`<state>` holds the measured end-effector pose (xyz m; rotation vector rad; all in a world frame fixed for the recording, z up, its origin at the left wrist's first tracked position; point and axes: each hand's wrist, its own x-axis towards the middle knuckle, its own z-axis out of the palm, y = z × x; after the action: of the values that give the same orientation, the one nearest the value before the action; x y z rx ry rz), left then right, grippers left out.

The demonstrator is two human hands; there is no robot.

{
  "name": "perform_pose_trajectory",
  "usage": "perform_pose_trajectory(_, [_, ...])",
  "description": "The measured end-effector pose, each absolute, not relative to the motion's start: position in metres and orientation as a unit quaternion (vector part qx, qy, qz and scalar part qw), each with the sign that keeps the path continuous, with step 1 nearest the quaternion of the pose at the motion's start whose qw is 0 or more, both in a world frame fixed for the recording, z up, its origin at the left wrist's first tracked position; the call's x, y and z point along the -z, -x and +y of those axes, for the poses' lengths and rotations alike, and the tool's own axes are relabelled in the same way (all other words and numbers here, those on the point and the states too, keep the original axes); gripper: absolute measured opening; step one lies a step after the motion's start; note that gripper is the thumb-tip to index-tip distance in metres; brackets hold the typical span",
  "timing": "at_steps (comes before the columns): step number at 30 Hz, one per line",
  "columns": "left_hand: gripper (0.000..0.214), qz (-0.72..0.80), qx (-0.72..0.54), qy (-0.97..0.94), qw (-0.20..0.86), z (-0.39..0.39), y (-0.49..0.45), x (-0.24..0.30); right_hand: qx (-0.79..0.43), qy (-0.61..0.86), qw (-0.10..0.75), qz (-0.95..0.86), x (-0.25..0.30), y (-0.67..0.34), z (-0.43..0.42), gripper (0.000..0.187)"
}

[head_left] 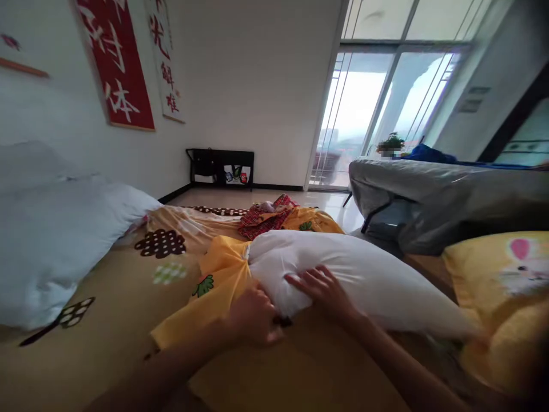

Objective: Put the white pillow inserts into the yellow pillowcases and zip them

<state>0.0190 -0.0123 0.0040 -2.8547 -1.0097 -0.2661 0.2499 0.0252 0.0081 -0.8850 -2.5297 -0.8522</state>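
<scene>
Pillow (pixel 364 274) lengthwise left-to-right, left end in yellow pillowcase (pixel 223 266); left fingers (pixel 262 321) tight on pillowcase, right fingers (pixel 302 281) spread

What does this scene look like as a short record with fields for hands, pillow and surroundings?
Left hand: grips edge of yellow printed fabric pillowcase
Right hand: open, flat on plump white pillow
Pillow: left end at bunched pillowcase mouth, mostly uncovered
Surface: tan dotted bedsheet
Nearby: large white cushion left; yellow rabbit-print cushion right; red plaid cloth beyond
</scene>
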Motion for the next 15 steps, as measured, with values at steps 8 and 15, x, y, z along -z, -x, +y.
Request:
perform_pose_trajectory(8, [0.015, -0.374, 0.182, 0.909, -0.003, -0.017, -0.031, -0.063, 0.064, 0.318, 0.087, -0.942, -0.037, -0.197, 0.024, 0.021])
perform_pose_trajectory(15, [0.021, -0.313, 0.164, 0.933, -0.068, -0.007, 0.009, -0.042, 0.053, 0.258, 0.133, -0.956, -0.021, -0.202, 0.005, 0.024])
